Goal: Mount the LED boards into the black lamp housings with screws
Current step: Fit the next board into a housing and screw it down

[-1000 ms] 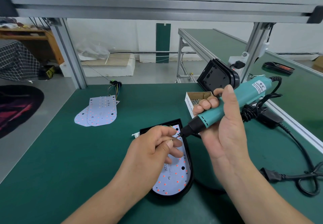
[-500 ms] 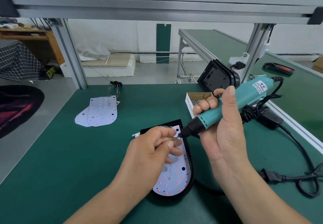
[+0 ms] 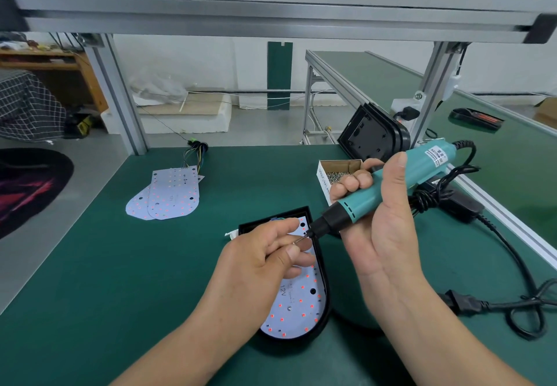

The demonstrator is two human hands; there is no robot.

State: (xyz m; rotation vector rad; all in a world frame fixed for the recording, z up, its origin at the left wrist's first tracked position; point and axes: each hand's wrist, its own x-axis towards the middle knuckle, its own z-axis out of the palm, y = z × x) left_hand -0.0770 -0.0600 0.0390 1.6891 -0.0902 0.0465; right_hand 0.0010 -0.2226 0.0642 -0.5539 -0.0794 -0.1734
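A black lamp housing point(image 3: 325, 310) lies on the green mat in front of me, with a white LED board point(image 3: 297, 304) dotted with red LEDs seated inside it. My left hand point(image 3: 268, 253) hovers over the board's upper end and pinches a small screw at the tip of the driver bit. My right hand point(image 3: 379, 219) grips a teal electric screwdriver point(image 3: 391, 183), its black nose angled down-left toward my left fingertips. One screw head shows in the board's lower part.
A cardboard box of screws point(image 3: 337, 174) stands behind the screwdriver. More black housings point(image 3: 373, 138) lean at the back right. Two loose LED boards point(image 3: 168, 197) with wires lie at the left. A black power cable point(image 3: 518, 268) and plug trail at the right.
Hardly anything has moved. My left fingers have shifted slightly at the bit tip, and the screwdriver stays angled over the board's upper end.
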